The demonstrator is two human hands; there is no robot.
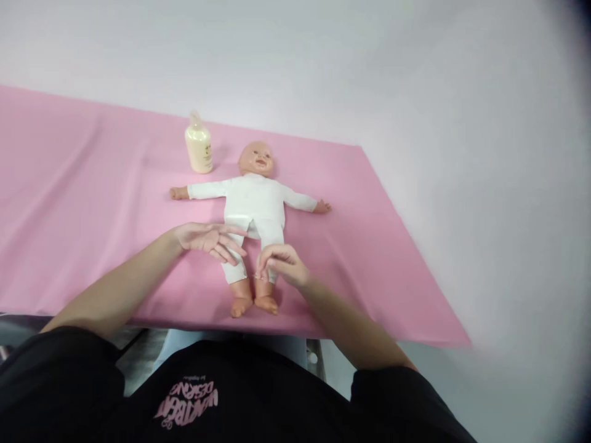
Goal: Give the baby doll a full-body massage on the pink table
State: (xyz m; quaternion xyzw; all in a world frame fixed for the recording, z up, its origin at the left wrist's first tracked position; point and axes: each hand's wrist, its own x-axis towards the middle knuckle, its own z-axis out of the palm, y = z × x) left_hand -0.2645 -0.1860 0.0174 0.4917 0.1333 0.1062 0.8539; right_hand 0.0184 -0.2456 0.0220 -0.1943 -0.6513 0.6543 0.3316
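Left hand [210, 239] flat, fingers spread, over doll [253, 203]; right hand [281, 264] apparently pinching trouser cuff.

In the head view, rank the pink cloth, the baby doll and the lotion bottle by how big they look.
1. pink cloth, by far the largest.
2. baby doll, lying on it.
3. lotion bottle, smallest; it stands slightly farther from the camera than the doll's body, but the gap is clear anyway.

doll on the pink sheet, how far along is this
Done: the baby doll lies face up on the pink sheet, in a white suit, arms spread. In hand: the left hand is flat and open over its leg, and the right hand pinches at the other trouser cuff. Left: the lotion bottle stands untouched beside the head.
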